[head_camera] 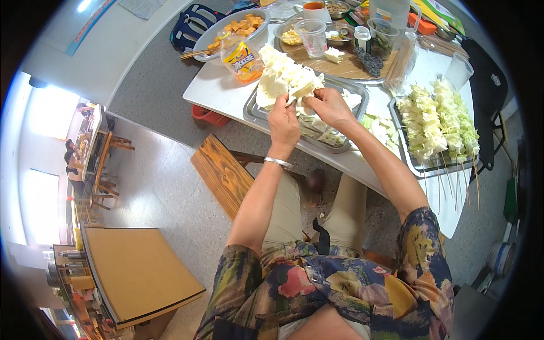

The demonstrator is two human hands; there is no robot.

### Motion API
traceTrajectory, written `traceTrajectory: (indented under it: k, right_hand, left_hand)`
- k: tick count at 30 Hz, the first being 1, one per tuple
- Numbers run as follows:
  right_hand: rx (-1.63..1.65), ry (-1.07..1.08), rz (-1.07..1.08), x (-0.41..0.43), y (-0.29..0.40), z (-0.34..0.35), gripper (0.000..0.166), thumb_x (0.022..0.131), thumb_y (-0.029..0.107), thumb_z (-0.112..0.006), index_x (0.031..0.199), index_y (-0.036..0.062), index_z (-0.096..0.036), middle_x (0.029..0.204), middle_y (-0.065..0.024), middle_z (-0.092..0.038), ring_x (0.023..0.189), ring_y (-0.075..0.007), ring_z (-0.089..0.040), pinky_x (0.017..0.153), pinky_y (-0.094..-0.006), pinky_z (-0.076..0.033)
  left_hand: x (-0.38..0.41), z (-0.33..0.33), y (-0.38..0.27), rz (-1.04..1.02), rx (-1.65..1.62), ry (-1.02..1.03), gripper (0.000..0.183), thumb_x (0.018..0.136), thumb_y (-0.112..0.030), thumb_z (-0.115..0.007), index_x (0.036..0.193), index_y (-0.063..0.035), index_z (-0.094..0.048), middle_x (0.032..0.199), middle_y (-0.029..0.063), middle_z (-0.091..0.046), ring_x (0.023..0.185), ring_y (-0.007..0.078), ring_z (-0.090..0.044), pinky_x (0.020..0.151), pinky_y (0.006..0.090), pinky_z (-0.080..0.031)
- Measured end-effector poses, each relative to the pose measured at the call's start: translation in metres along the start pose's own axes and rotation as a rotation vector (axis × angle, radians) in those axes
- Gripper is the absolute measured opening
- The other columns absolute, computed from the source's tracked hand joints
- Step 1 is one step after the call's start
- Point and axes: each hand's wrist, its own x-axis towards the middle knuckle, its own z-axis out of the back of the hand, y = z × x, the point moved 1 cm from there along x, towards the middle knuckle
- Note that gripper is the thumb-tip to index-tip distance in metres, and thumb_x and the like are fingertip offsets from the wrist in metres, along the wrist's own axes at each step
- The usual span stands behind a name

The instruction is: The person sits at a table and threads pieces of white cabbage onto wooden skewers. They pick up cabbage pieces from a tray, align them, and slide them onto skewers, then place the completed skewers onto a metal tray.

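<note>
My left hand [284,125], with a silver bangle at the wrist, grips the near end of a bunch of pale cabbage leaves [282,76]. My right hand [331,106] pinches a leaf at the right side of the same bunch. No skewer shows inside this bunch. Below my hands lies a metal tray [363,106] with loose cabbage pieces. Further right, a second metal tray [408,159] bears several cabbage skewers [437,119], their bare sticks pointing towards me over its near edge. More loose cabbage leaves [380,131] lie on the white table between the trays.
A drink bottle [240,59] stands left of the cabbage, before a bowl of orange cubes [246,27]. Behind are a plastic cup [312,38], a white jar [362,39] and bagged sticks [401,63]. A wooden bench [223,174] is lower left; people [72,163] sit far left.
</note>
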Motion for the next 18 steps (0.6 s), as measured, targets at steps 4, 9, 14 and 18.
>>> traceTrajectory:
  k: [4,9,14,18]
  right_hand:
    - [0.233,0.151,-0.128,-0.003,0.010,0.004,0.025,0.074,0.022,-0.057,0.069,-0.0025,-0.058,0.052,-0.0043,-0.048,0.045,-0.0121,-0.042,0.043,-0.0281,-0.030]
    - [0.419,0.340,-0.182,-0.002,0.003,0.008,0.015,0.082,0.018,-0.056,0.077,0.0041,-0.055,0.054,0.0073,-0.039,0.043,-0.0021,-0.027,0.038,-0.0214,-0.017]
    - [0.601,0.443,-0.249,-0.001,-0.001,0.008,0.013,0.083,0.018,-0.056,0.084,0.0050,-0.057,0.057,0.0064,-0.044,0.041,-0.0018,-0.028,0.038,-0.0196,-0.017]
    - [0.688,0.408,-0.296,0.001,-0.004,0.012,0.011,0.084,0.016,-0.054,0.080,0.0059,-0.053,0.067,0.0001,-0.055,0.040,-0.0021,-0.030,0.036,-0.0183,-0.019]
  left_hand:
    - [0.005,0.012,-0.012,0.351,-0.461,0.174,0.019,0.089,-0.011,-0.044,0.104,0.0002,-0.048,0.070,0.0017,-0.050,0.050,0.0071,-0.042,0.045,0.0219,-0.036]
    - [0.010,0.020,-0.014,0.497,-0.776,0.279,0.015,0.090,-0.013,-0.044,0.100,-0.0025,-0.049,0.068,-0.0003,-0.047,0.048,0.0056,-0.034,0.043,0.0205,-0.031]
    - [0.008,0.024,-0.002,0.657,-1.025,0.376,0.015,0.091,-0.017,-0.044,0.097,-0.0044,-0.050,0.070,-0.0008,-0.047,0.050,0.0066,-0.033,0.045,0.0212,-0.031]
    - [0.004,0.028,0.008,0.706,-1.373,0.528,0.016,0.091,-0.018,-0.045,0.096,-0.0037,-0.049,0.070,0.0004,-0.046,0.049,0.0068,-0.034,0.045,0.0208,-0.033]
